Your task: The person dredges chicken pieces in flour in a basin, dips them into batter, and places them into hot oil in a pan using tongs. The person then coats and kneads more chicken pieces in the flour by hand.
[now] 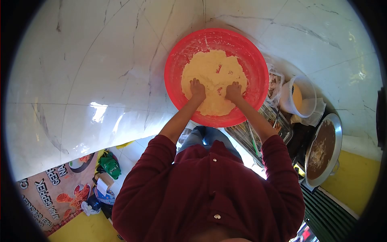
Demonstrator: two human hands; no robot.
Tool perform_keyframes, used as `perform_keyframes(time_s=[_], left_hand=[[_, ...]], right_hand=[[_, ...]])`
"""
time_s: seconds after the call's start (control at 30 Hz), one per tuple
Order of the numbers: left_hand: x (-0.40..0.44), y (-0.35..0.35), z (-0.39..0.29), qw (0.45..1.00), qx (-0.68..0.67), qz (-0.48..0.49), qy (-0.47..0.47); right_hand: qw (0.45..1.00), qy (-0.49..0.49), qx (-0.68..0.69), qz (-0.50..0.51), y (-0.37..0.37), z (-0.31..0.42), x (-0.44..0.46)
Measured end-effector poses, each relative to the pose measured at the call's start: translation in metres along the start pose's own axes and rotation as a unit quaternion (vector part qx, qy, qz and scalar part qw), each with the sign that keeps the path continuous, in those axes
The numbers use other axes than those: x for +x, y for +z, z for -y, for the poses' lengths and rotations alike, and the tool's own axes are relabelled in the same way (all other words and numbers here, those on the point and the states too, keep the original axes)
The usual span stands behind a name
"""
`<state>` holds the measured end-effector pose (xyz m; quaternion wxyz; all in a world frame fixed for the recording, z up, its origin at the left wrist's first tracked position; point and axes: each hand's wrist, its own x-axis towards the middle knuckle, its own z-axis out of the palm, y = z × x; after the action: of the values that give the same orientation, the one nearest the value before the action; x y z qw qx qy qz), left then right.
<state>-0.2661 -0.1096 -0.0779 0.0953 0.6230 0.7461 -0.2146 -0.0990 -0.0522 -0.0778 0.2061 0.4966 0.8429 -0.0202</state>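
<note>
A wide red plastic basin (173, 76) stands in front of me, holding a broad layer of pale yellow flour (213, 68). Patches of the red bottom show through it, and powder clings to the inner wall. My left hand (197, 90) rests in the flour left of the middle, its fingers a little apart and pointing away from me. To the right, my right hand (234, 92) presses into the same layer with fingers spread. Their tips are partly sunk in the powder. Neither hand visibly grips an object.
Right of the basin stand a clear plastic bag (275, 86) and a translucent tub (304, 97) with yellow contents. Beyond is a large metal pan (322, 147) of brown liquid with pale foam. A metal tray (278, 123) lies below the bag. Marble-patterned walls (100, 60) enclose the basin.
</note>
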Motion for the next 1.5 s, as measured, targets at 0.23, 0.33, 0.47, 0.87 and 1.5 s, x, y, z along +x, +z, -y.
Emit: perform_keyframes(time_s=[0.23, 0.33, 0.47, 0.87, 1.5], left_hand=[[-0.019, -0.012, -0.011, 0.984, -0.154, 0.085, 0.015], [-0.005, -0.008, 0.012, 0.949, -0.274, 0.156, -0.003], [0.006, -0.016, 0.054, 0.911, -0.356, 0.193, 0.078], [0.007, -0.012, -0.004, 0.997, -0.060, -0.020, -0.039], [0.044, -0.020, 0.063, 0.976, 0.180, -0.114, -0.043]], right_hand=[[0.922, -0.014, 0.309, 0.232, 0.018, 0.007, 0.019], [0.842, -0.021, 0.442, 0.309, 0.002, -0.023, 0.021], [0.794, -0.019, 0.581, 0.180, 0.015, -0.059, 0.027], [0.992, 0.018, 0.124, -0.022, -0.044, 0.032, -0.003], [0.984, 0.107, 0.024, -0.140, -0.026, -0.061, 0.034]])
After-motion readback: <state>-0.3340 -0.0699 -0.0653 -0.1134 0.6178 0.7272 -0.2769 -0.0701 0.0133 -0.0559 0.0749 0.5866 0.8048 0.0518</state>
